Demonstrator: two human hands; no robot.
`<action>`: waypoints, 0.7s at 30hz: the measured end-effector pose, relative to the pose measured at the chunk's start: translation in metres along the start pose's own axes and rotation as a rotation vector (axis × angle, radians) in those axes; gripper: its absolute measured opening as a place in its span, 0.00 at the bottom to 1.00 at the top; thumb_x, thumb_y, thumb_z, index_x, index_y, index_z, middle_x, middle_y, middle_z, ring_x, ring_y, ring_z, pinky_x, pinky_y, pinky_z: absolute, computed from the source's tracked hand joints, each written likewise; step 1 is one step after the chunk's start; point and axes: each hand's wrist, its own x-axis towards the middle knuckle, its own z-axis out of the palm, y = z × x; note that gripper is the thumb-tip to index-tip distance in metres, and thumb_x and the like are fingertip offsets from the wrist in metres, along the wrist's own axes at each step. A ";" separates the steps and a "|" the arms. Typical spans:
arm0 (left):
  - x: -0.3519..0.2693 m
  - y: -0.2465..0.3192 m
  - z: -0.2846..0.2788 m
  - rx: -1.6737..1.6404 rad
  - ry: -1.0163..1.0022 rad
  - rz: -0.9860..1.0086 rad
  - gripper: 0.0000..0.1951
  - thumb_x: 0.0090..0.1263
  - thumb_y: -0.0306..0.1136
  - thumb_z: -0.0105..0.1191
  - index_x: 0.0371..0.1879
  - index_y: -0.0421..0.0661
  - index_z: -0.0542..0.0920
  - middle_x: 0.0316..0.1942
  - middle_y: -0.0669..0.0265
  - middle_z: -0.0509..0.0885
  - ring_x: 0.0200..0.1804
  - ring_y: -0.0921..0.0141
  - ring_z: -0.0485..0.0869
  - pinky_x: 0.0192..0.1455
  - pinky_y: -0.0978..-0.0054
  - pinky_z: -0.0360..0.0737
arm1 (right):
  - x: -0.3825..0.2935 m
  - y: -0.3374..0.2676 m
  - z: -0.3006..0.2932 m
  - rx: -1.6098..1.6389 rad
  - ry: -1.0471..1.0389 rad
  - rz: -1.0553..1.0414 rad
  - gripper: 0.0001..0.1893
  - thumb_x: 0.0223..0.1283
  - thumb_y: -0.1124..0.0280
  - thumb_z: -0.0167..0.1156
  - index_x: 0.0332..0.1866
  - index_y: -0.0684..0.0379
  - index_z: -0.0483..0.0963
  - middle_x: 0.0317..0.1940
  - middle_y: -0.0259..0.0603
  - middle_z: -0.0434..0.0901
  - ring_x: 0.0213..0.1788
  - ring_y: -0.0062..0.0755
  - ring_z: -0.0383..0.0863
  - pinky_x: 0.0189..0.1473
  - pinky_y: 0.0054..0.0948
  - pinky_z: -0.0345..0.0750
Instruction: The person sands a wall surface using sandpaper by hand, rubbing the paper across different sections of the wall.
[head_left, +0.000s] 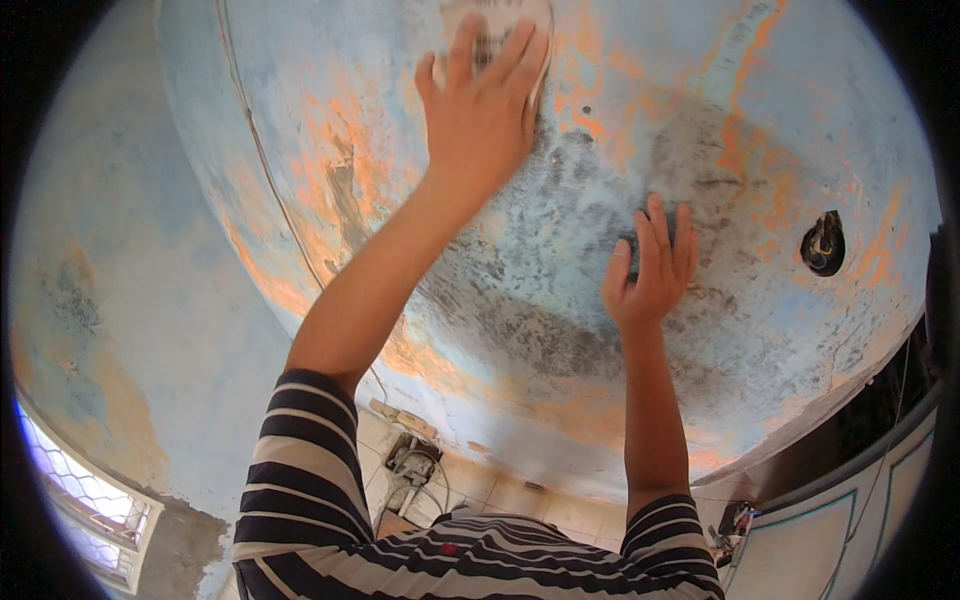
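My left hand (480, 112) is high on a weathered wall (540, 225), fingers spread over a pale sheet of what looks like sandpaper (499, 11). Print shows on the back of the sheet, and its right edge curls up beside the hand. Lower and to the right, my right hand (654, 270) rests with its palm towards the wall and fingers a little apart. Dark shadow lies under that palm, and I see no object in it. Around both hands the wall has worn blue paint, orange patches and grey-black scuffed areas.
A thin cable (262, 157) runs down the wall at left. At right, a round recess (823, 244) holds loose wires. Below are a power strip (403, 418), a corded machine (411, 461) on the tiled floor, and a panelled door (802, 532). A barred window (97, 510) is lower left.
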 end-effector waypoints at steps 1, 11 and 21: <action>0.021 -0.004 0.002 0.000 0.054 0.001 0.27 0.78 0.36 0.59 0.76 0.62 0.75 0.78 0.78 0.75 0.79 0.53 0.66 0.70 0.32 0.64 | -0.001 0.001 -0.001 -0.003 -0.005 -0.002 0.16 0.80 0.61 0.54 0.59 0.57 0.83 0.66 0.42 0.86 0.74 0.56 0.78 0.75 0.52 0.67; -0.023 0.016 -0.003 -0.027 -0.010 0.010 0.28 0.74 0.34 0.61 0.74 0.62 0.77 0.76 0.79 0.77 0.79 0.54 0.67 0.69 0.33 0.66 | -0.001 0.006 -0.004 -0.024 -0.016 -0.010 0.16 0.78 0.62 0.56 0.61 0.57 0.83 0.67 0.42 0.85 0.76 0.56 0.76 0.76 0.51 0.66; -0.022 0.006 -0.003 0.009 -0.035 0.034 0.26 0.75 0.36 0.61 0.73 0.60 0.78 0.74 0.81 0.79 0.78 0.55 0.68 0.68 0.35 0.67 | 0.000 0.007 -0.003 -0.019 0.016 -0.026 0.16 0.80 0.61 0.55 0.60 0.57 0.83 0.66 0.42 0.86 0.76 0.54 0.76 0.79 0.49 0.64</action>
